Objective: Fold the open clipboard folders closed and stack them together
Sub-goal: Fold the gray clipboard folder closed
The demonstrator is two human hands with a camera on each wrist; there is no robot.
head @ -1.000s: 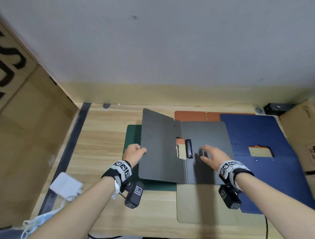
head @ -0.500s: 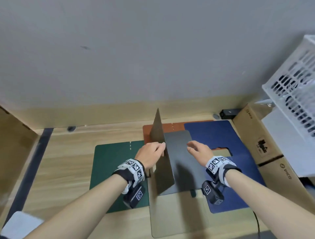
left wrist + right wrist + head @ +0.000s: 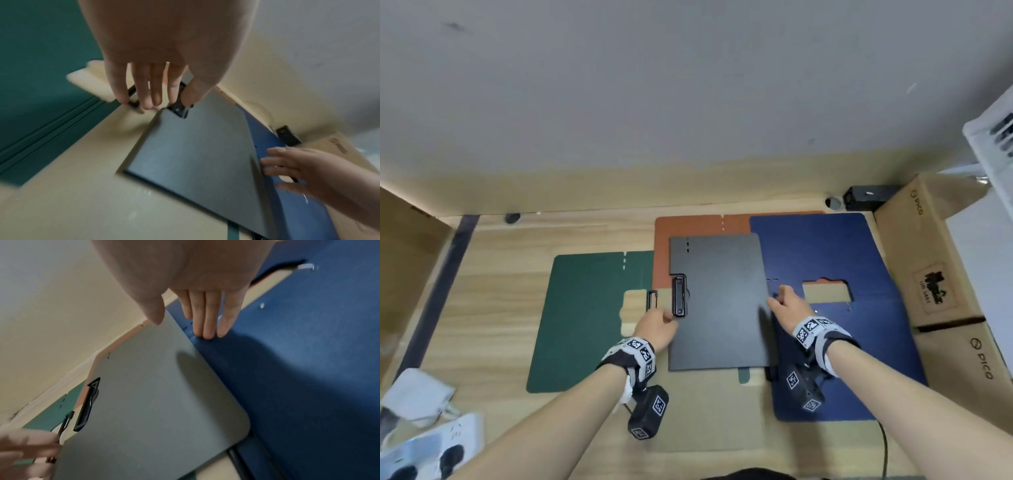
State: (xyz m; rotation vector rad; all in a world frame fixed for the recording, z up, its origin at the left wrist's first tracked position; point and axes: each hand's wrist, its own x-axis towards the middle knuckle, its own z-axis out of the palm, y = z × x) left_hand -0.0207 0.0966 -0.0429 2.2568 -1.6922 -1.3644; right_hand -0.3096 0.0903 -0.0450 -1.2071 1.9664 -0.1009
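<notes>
The grey clipboard folder point(image 3: 719, 301) lies closed and flat in the middle of the table, its black clip point(image 3: 678, 296) on the left edge. My left hand point(image 3: 659, 323) rests at that edge with straight fingers point(image 3: 152, 95), the thumb on the clip point(image 3: 180, 110). My right hand point(image 3: 782, 305) lies at the folder's right edge, its straight fingertips point(image 3: 207, 332) on the open blue folder point(image 3: 825, 253). An open green folder point(image 3: 582, 322) lies to the left. An orange folder point(image 3: 688, 226) and a beige one point(image 3: 705, 411) lie underneath.
Cardboard boxes point(image 3: 935, 267) stand against the table's right side and a cardboard panel point(image 3: 404, 260) at the left. A white power strip point(image 3: 431, 445) lies at the front left. A white basket point(image 3: 996, 154) is at the upper right, and a black device point(image 3: 866, 197) at the back.
The grey folder's left cover swung up and over to the right, and it now lies closed. My left hand let the cover go; my right hand moved to the right edge.
</notes>
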